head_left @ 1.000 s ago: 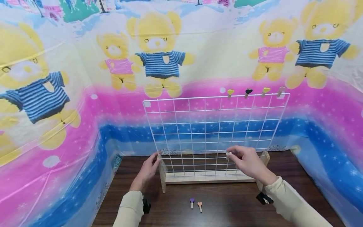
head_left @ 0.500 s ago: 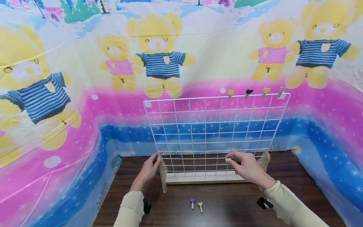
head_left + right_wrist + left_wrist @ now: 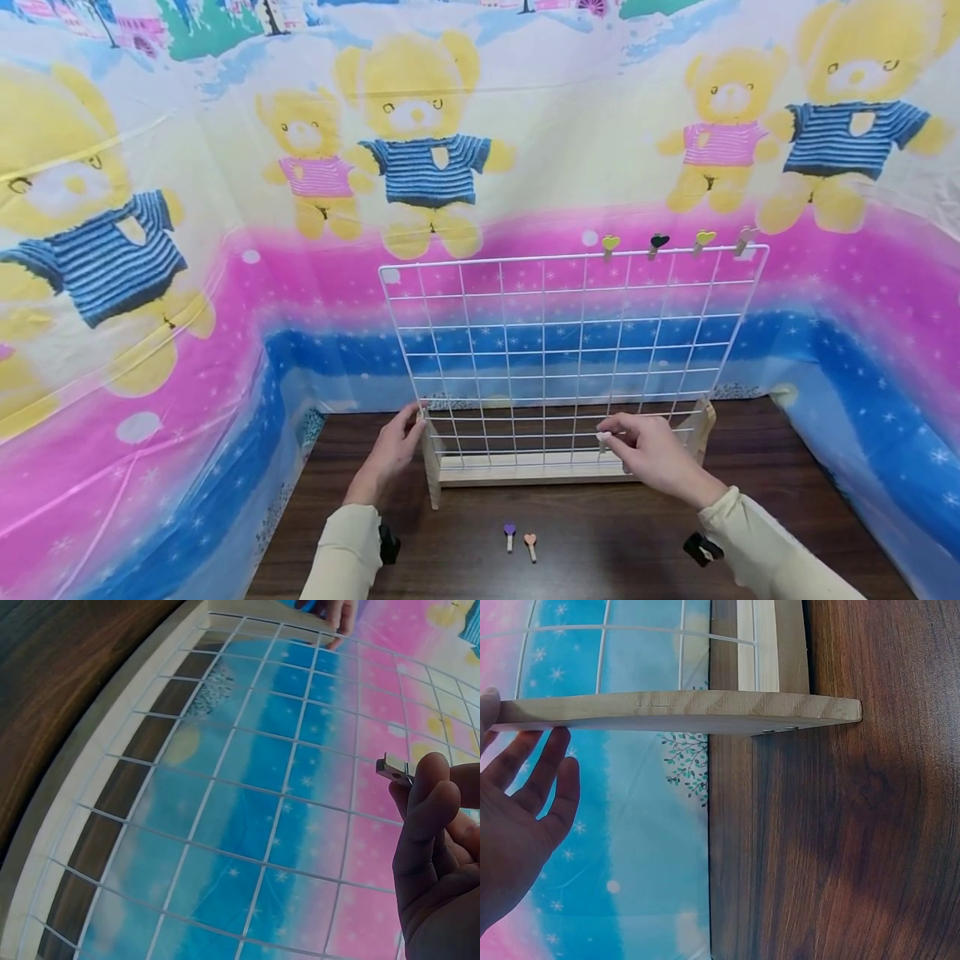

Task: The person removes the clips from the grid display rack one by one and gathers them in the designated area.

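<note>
Landmark here is the white wire grid [image 3: 570, 358], standing upright in a wooden base [image 3: 525, 473] on the dark wood worktop [image 3: 600, 550].

Starting left of the grid: the left hand [image 3: 392, 454] rests against the grid's left wooden upright [image 3: 430, 467], right at the bottom-left corner. In the left wrist view the left hand [image 3: 517, 825] has its fingers straight and loosely spread, fingertips touching the edge of that wooden piece [image 3: 682, 711], not gripping anything. Plenty of open worktop left of and in front of that corner.

In front of the grid, roughly under its middle, two little heart clips lie on the worktop just beside each other: a purple clip [image 3: 509, 535] and an orange clip [image 3: 529, 544]. Both sit well apart from the base, with bare wood all around.

Moving right: the right hand [image 3: 652, 450] is in front of the grid's lower right part, near the bottom rows, pinching a small white clip [image 3: 603, 437] between thumb and fingers. The right wrist view shows the white clip [image 3: 395, 769] sticking out of the pinched fingertips, close to the wires but I can't tell if it's touching one.

Along the grid's top edge, right half, four clips sit on the wire: yellow clip [image 3: 611, 245], black clip [image 3: 657, 243], another yellow one [image 3: 702, 240] and a pale clip [image 3: 744, 240] at the corner.
</note>
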